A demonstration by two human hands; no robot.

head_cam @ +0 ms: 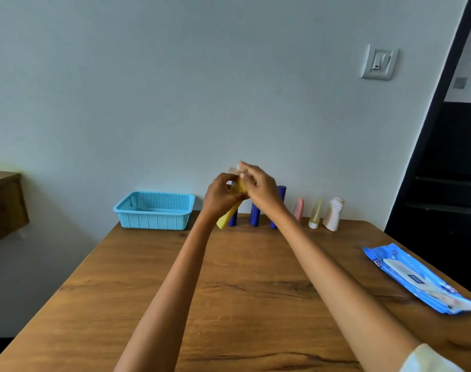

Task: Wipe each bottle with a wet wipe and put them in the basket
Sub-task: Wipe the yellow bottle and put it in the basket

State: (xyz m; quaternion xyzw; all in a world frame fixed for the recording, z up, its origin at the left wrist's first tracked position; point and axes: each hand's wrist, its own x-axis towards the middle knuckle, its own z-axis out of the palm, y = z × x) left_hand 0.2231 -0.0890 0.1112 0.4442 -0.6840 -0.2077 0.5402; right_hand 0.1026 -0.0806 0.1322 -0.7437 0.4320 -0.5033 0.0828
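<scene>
My left hand [221,194] grips a yellow bottle [227,217], held tilted above the far side of the table. My right hand [261,187] is at the bottle's upper end and pinches a pale wet wipe [235,170] against it; the wipe is blurred. Behind my hands stand dark blue bottles [254,217], partly hidden. To their right stand a pink bottle [299,208], a clear yellowish bottle [316,213] and a white bottle [334,214]. The light blue basket [153,210] sits at the table's far left.
A blue pack of wet wipes [419,277] lies near the right edge of the wooden table [229,291]. The bottles stand along the wall. A wooden cabinet [3,205] is off to the left, a dark doorway to the right.
</scene>
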